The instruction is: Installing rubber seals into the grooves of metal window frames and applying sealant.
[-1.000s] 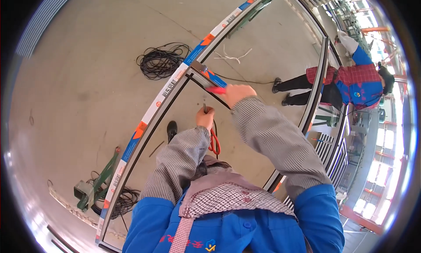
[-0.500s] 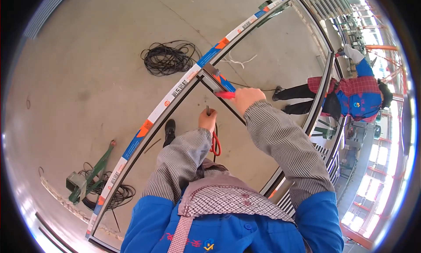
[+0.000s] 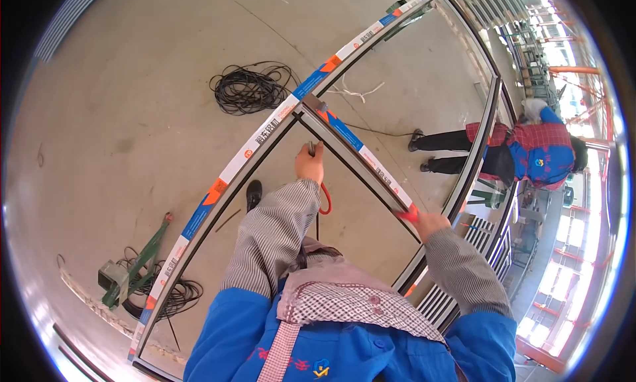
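My left hand is closed around what look like scissors. A red handle loop hangs below the hand and a grey metal tip shows above the fingers. My right hand is closed on a red-handled tool, whose working end rests at the crossbar and is too small to make out. The crossbar runs down to the right from the long frame rail, both taped in white, blue and orange. The left hand is inside the frame opening, below the joint of rail and crossbar.
A coiled black cable lies on the floor beyond the rail. A green metal stand with more cable is at the left. A co-worker in blue and checked clothes stands at the far right side of the frame. White string lies beyond the crossbar.
My right hand has moved down to the right along the crossbar with the red-handled tool, uncovering its tape. The left hand has risen slightly toward the joint, still closed on the scissors.
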The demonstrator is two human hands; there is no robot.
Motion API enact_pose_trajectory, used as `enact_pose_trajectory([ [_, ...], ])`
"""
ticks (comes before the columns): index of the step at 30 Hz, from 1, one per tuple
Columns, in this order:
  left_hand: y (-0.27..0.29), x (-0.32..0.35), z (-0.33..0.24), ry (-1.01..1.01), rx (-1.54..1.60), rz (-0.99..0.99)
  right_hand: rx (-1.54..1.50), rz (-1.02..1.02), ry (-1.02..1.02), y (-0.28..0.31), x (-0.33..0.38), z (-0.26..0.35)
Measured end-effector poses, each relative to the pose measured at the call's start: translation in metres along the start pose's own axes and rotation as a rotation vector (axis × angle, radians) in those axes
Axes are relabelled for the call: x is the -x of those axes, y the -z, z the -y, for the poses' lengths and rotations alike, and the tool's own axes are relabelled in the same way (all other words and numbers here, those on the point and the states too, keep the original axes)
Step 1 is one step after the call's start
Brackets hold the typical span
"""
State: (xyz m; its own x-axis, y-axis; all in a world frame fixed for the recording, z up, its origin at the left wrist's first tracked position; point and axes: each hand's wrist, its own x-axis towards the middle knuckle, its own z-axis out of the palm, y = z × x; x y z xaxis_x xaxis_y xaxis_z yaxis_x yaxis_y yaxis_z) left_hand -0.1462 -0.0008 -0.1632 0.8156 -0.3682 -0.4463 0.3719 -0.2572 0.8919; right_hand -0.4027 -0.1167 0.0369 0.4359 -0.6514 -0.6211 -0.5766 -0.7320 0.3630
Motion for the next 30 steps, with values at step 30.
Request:
enact_pose_trajectory([
  [30, -0.014, 0.03, -0.017, -0.062, -0.109, 0.026, 0.038, -0.182, 0.221, 0.165, -0.1, 0.187],
])
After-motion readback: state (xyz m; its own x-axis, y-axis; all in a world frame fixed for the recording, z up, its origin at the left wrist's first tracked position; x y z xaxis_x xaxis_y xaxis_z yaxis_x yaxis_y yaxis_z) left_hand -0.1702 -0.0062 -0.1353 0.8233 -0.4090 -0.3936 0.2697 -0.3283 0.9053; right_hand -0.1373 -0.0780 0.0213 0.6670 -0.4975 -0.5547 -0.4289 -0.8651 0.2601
